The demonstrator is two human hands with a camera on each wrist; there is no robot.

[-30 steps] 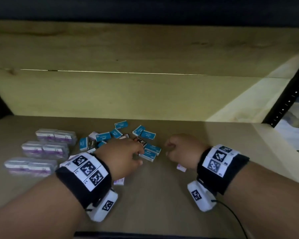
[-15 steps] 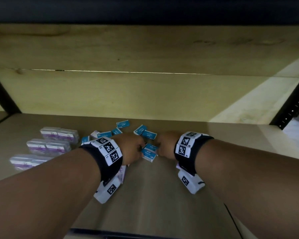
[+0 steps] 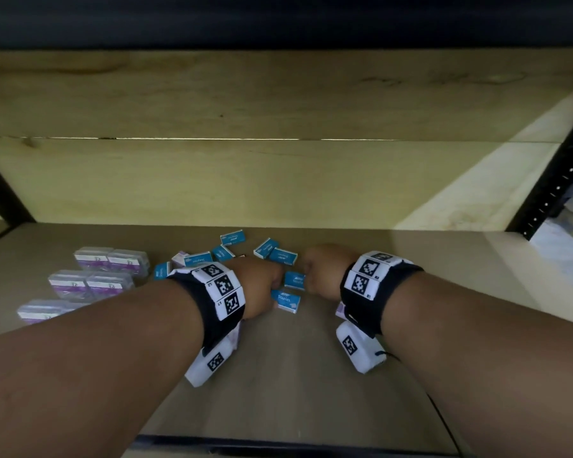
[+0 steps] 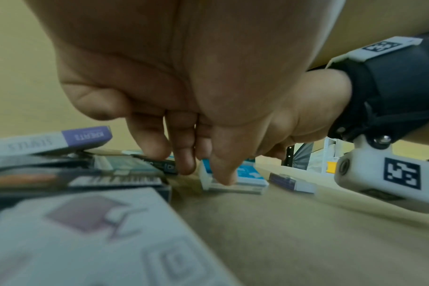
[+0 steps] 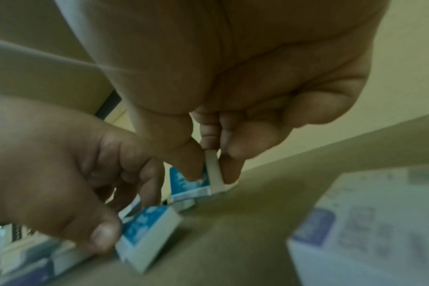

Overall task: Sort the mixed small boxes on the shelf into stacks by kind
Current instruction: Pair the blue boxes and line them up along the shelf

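Observation:
Several small blue staples boxes [image 3: 233,237] lie scattered mid-shelf, mixed with white-and-purple boxes [image 4: 81,230]. My right hand [image 3: 306,276] pinches the end of one blue staples box [image 5: 191,183] between thumb and fingers; the box still touches the shelf. My left hand [image 3: 273,292] is right beside it, with its thumb and curled fingers on the nearer blue staples box [image 3: 286,300], which also shows in the right wrist view [image 5: 147,226]. A black box [image 4: 159,164] lies by the left fingertips. The head view hides the fingers of both hands.
Three rows of purple-labelled boxes in clear wrap [image 3: 90,282] stand at the left of the shelf [image 3: 311,391]. A white-and-purple box [image 5: 370,218] lies under my right wrist. The wooden back wall [image 3: 278,180] is close behind the pile. A black upright [image 3: 556,166] stands at right.
Both hands have moved forward and closer together over the blue boxes. The right hand has taken hold of a blue box, and the left hand has settled on the nearer one.

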